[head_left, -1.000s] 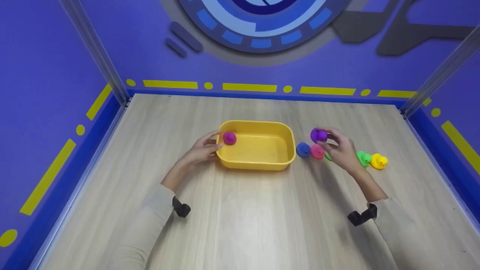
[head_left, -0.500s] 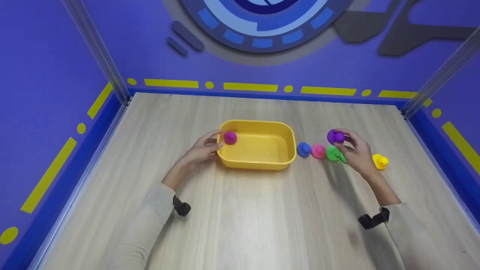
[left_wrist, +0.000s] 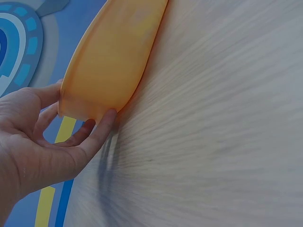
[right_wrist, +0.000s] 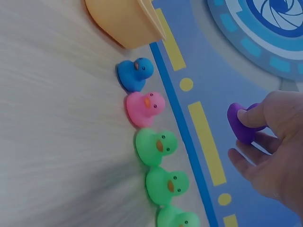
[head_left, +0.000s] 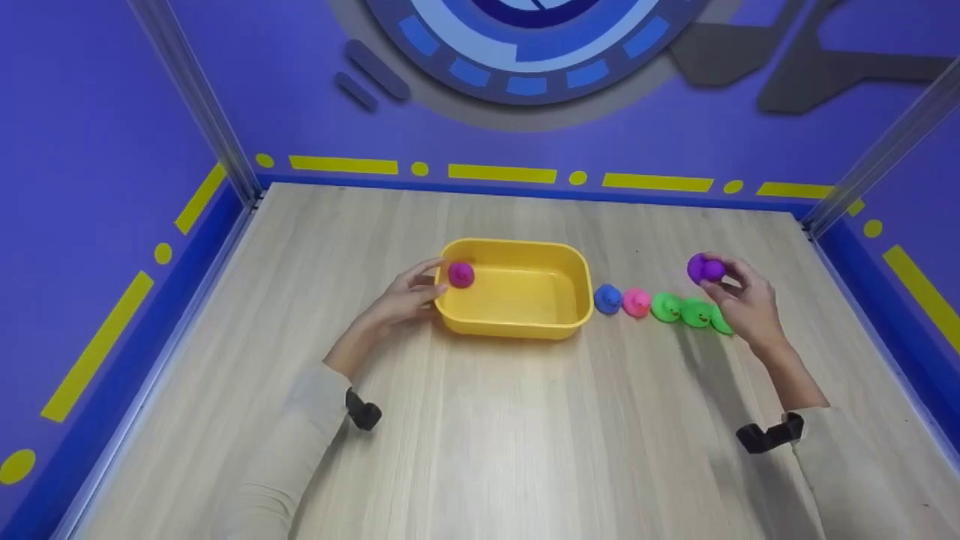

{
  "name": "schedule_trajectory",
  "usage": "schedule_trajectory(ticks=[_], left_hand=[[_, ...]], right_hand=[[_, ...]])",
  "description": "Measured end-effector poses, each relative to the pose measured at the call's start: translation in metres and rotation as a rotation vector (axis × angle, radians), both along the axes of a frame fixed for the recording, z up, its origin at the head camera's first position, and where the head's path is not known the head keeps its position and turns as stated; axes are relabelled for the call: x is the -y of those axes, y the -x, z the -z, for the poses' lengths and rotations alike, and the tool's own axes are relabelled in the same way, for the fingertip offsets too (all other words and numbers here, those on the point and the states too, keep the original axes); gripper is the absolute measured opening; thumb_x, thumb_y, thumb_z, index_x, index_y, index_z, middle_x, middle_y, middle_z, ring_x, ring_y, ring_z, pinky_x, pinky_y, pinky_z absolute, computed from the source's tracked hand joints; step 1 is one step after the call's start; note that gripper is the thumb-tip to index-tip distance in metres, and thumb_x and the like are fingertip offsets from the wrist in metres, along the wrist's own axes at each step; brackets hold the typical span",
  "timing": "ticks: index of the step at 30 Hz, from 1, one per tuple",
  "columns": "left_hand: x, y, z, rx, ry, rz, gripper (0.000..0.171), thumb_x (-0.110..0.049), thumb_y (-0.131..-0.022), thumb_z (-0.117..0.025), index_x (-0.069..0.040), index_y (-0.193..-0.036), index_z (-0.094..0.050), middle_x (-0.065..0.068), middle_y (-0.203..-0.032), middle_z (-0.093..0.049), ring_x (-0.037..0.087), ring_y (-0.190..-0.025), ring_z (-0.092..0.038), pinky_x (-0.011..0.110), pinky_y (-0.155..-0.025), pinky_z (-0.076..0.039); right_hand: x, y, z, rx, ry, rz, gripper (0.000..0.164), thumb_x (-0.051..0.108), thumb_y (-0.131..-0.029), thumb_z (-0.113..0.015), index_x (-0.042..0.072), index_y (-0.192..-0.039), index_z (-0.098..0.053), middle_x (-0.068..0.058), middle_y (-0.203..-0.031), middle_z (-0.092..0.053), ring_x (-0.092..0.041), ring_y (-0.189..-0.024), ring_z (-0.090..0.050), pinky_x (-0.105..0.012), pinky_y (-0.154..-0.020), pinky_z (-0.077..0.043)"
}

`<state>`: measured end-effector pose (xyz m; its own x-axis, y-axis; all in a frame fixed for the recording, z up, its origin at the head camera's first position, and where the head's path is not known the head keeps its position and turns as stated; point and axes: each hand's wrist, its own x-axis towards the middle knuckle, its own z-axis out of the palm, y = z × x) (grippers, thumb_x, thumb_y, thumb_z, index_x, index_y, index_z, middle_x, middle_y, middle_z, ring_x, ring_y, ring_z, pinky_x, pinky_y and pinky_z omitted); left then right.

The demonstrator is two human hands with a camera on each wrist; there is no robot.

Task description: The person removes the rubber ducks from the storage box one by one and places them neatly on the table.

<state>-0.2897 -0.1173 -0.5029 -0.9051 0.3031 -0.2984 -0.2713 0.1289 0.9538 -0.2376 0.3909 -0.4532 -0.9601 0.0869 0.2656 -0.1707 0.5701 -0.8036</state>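
Note:
My left hand holds the left end of a yellow plastic tub. In the left wrist view, fingertips press its outer wall and another digit reaches its rim. Inside the tub, at the left end, sits a magenta rubber duck. To the right, my right hand pinches a purple rubber duck above the table. Below the hand, a row holds a blue duck, a pink duck and green ducks. The hand partly covers the last green one.
The wooden table is enclosed by blue-purple panels at the back and sides, with metal posts at the corners. The duck row begins right beside the tub's right end.
My right hand has moved right along the row with the purple duck, uncovering green ducks and now hiding the yellow duck at the row's end. The left hand and tub stay put.

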Motion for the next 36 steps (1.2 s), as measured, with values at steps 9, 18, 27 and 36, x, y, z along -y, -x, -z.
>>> schedule_trajectory(ticks=[9, 18, 27, 36], left_hand=[[0.001, 0.001, 0.002, -0.004, 0.009, -0.005, 0.059, -0.018, -0.103, -0.062, -0.027, -0.157, -0.041, 0.017, -0.149, -0.044, 0.031, -0.126, -0.061, 0.042, -0.105, -0.056], [0.001, 0.001, 0.002, -0.002, 0.017, -0.01, 0.059, -0.02, -0.102, -0.063, -0.029, -0.156, -0.042, 0.016, -0.151, -0.044, 0.031, -0.127, -0.06, 0.041, -0.105, -0.056], [0.001, 0.0, 0.002, -0.025, -0.005, 0.005, 0.061, -0.019, -0.103, -0.062, -0.024, -0.158, -0.038, 0.018, -0.148, -0.043, 0.03, -0.121, -0.061, 0.043, -0.104, -0.057], [0.0, 0.0, 0.002, -0.024, 0.007, 0.007, 0.059, -0.019, -0.103, -0.062, -0.025, -0.158, -0.039, 0.018, -0.149, -0.043, 0.031, -0.125, -0.06, 0.043, -0.106, -0.056]], right_hand=[[-0.027, -0.005, -0.004, 0.047, -0.054, 0.117, 0.046, 0.013, -0.099, -0.066, -0.002, -0.141, -0.055, 0.005, -0.125, -0.057, 0.012, -0.099, -0.052, 0.002, -0.084, -0.047], [-0.049, -0.013, -0.004, 0.096, -0.059, 0.159, 0.045, 0.018, -0.101, -0.065, 0.002, -0.142, -0.056, -0.004, -0.129, -0.058, 0.015, -0.099, -0.051, 0.002, -0.088, -0.046], [-0.064, -0.017, 0.009, 0.08, 0.027, 0.274, 0.045, 0.012, -0.1, -0.065, 0.003, -0.142, -0.056, 0.027, -0.11, -0.05, 0.012, -0.102, -0.051, 0.001, -0.089, -0.046], [-0.082, -0.018, 0.015, 0.16, 0.094, 0.364, 0.042, 0.015, -0.1, -0.065, 0.016, -0.142, -0.059, 0.03, -0.106, -0.049, 0.008, -0.106, -0.051, 0.002, -0.089, -0.046]])
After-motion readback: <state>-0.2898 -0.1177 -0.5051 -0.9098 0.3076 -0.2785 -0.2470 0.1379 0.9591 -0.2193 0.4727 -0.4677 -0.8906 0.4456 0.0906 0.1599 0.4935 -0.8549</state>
